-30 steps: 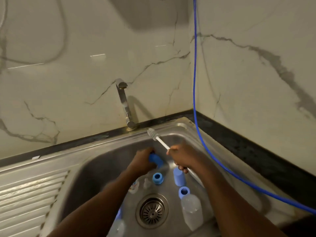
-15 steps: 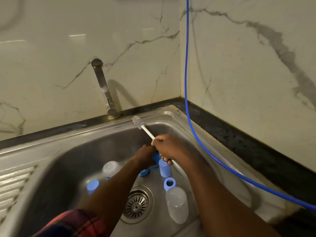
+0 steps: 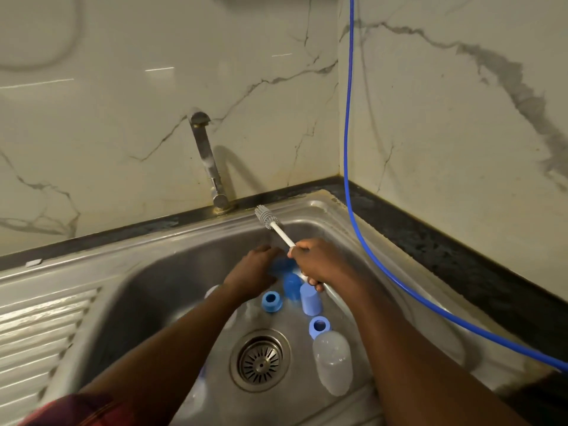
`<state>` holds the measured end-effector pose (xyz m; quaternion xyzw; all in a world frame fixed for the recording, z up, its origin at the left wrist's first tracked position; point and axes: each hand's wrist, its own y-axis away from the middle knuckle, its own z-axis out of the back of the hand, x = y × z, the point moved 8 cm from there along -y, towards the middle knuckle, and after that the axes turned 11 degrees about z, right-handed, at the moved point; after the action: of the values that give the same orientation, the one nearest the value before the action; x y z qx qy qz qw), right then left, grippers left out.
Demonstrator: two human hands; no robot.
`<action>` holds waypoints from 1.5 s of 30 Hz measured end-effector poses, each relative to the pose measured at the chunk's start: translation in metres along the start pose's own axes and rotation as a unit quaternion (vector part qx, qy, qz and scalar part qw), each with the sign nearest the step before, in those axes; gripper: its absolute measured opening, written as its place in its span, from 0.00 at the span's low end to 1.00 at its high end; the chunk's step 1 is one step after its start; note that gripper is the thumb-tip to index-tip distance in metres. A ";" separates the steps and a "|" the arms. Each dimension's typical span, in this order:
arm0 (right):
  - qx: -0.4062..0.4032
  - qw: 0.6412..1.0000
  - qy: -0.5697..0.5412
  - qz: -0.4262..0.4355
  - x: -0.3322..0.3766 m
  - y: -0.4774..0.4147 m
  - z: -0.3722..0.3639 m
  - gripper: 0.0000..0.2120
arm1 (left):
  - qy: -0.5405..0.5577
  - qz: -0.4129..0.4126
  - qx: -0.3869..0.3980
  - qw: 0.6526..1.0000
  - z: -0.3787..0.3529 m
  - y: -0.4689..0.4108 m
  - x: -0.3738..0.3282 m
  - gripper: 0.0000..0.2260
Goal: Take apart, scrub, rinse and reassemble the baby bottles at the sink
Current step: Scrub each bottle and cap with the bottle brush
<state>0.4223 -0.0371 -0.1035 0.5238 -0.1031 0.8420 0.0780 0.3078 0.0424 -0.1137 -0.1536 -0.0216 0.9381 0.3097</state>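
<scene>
Baby bottle parts lie in the steel sink (image 3: pixel 172 272). My right hand (image 3: pixel 322 262) grips the white handle of a bottle brush (image 3: pixel 266 217), whose grey bristle head points up toward the back rim. My left hand (image 3: pixel 252 273) reaches down beside it over a blurred blue part (image 3: pixel 284 265); whether it holds that part is unclear. A dark blue cap (image 3: pixel 292 285), a light blue cap (image 3: pixel 310 299), a blue collar ring (image 3: pixel 271 301) and another ring (image 3: pixel 319 326) sit near the drain. A clear bottle (image 3: pixel 333 361) lies to the right of the drain.
The drain strainer (image 3: pixel 260 359) sits in the basin's middle. A steel tap (image 3: pixel 206 161) rises at the back. A blue hose (image 3: pixel 349 149) hangs down the corner and runs along the right counter. A ribbed drainboard (image 3: pixel 40 330) lies left. More clear bottle parts (image 3: pixel 196 395) lie under my left arm.
The view shifted slightly. My left hand moved up and right, close beside my right hand over the blue part. The brush stays gripped, head pointing up.
</scene>
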 end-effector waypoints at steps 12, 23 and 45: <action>0.011 0.997 0.068 0.016 0.013 0.006 -0.005 0.06 | 0.113 0.178 -0.156 0.965 0.109 0.125 0.112 0.13; 0.033 0.984 0.156 0.083 0.040 0.018 -0.008 0.04 | 0.047 0.232 0.026 0.971 0.063 0.139 0.134 0.19; -0.029 0.948 0.227 0.221 0.069 0.039 -0.008 0.05 | -0.025 0.237 0.427 0.873 0.024 0.189 0.058 0.33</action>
<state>0.3755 -0.0710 -0.0482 0.2808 -0.2203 0.9312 -0.0737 0.1477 -0.0750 -0.1324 0.0159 0.4101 0.9048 0.1132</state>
